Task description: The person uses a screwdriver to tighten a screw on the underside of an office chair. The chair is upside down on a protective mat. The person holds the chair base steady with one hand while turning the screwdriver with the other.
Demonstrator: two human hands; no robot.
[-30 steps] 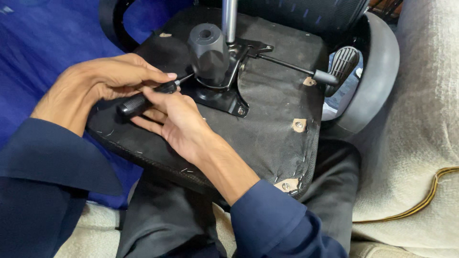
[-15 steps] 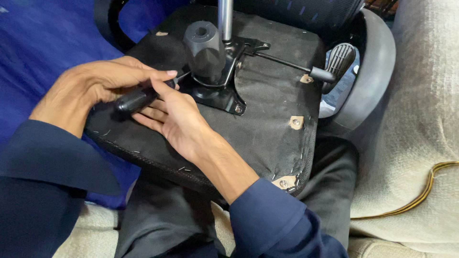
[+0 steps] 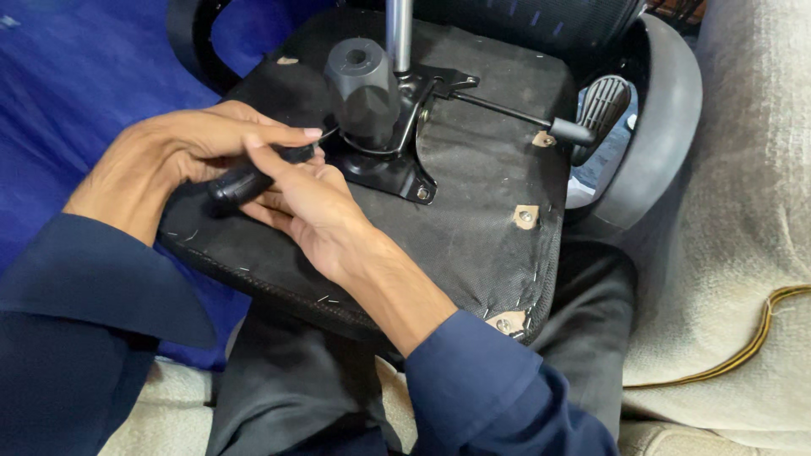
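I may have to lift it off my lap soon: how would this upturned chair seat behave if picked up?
The chair seat probably stays stiff, since it lies flat across the lap. The metal mechanism and gas column likely make it top-heavy, apt to tip.

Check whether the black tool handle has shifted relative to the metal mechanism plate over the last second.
No. The black tool handle still lies just left of the metal mechanism plate, gripped by the left hand and right hand; only the camera view drifted.
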